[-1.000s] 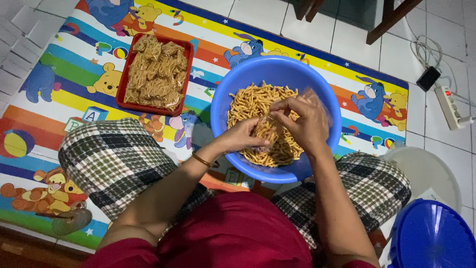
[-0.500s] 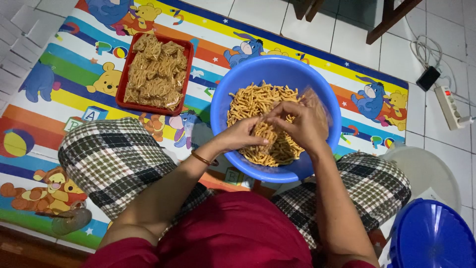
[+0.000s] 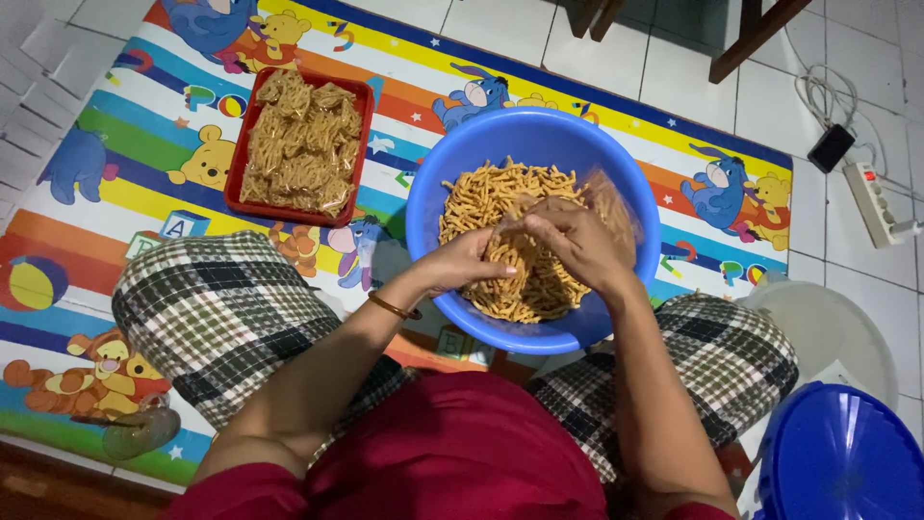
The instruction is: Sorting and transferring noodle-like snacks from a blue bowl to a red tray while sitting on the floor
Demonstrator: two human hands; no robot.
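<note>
Left hand pinching snack sticks inside basin. Right hand gripping clear bag, bag blurred, its fingertips hidden beneath.

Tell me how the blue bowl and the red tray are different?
The blue bowl is round and deep; the red tray is rectangular and shallow. The bowl holds loose snack sticks; the tray holds what look like small clear packets of them. Both hands, left hand and right hand, are in the bowl; none touches the tray. Both sit on the colourful cartoon mat and hold the same golden snack.
</note>
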